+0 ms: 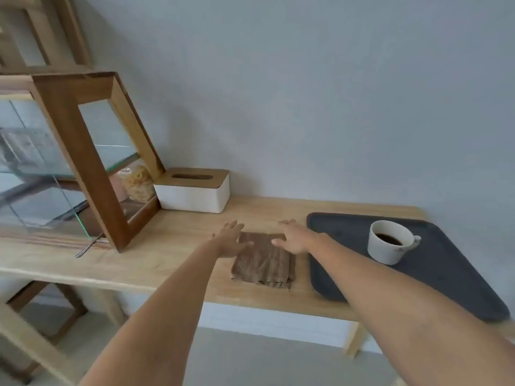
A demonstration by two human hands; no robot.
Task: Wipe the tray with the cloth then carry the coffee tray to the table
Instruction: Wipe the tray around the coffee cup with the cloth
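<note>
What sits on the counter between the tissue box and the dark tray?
In the head view, the folded brown cloth and both open hands, left hand and right hand, reaching over its far edge.

Cloth's (263,260) far edge under hands.

One folded brown ribbed cloth (263,261), one dark grey rounded plastic tray (446,277) at 3 o'clock, one white ceramic coffee cup (390,243), one white wooden-lidded tissue box (193,190), one glass-paned wooden cabinet (80,151), perhaps one metal utensil (87,247).
</note>
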